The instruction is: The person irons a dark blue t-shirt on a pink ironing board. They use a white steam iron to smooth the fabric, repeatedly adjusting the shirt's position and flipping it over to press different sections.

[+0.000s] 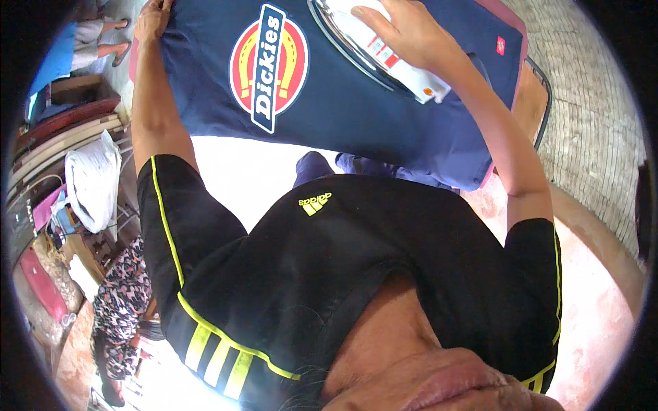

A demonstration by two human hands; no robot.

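1. Head view shows a dark-navy cloth garment (336,103) with a round red-and-yellow emblem (269,68), spread at twelve o'clock over a pink-edged board (524,41).
2. Right hand (415,34), at one o'clock, is clamped on a white plastic iron (377,55), which seems to rest on the cloth.
3. Left hand (152,19), at eleven o'clock, is well apart, at the garment's edge; whether it pinches, I cannot tell.
4. I judge the step is pressing; next probably calls for a smooth glide, cloth flat, with care near the emblem.
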